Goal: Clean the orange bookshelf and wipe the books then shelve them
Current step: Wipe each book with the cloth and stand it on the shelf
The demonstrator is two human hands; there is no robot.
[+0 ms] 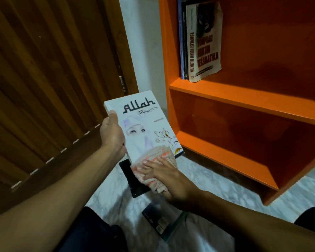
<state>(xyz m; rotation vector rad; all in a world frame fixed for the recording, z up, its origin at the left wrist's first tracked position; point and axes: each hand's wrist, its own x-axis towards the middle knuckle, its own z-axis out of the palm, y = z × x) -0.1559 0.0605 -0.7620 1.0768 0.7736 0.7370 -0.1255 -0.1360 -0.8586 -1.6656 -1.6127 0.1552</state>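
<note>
My left hand (111, 135) hides its own fingers behind the white book (142, 124); the cloth (154, 167) masks that cover's lower corner, and the frame crops the orange bookshelf (244, 99).

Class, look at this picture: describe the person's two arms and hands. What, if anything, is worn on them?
Both forearms are bare right up to the frame edge: no sleeves show. The left hand and right hand wear no gloves, and no watch, bracelet or ring can be seen on either.

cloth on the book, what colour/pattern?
The cloth is white with orange-pink stripes or checks; head view, under the right hand.
</note>
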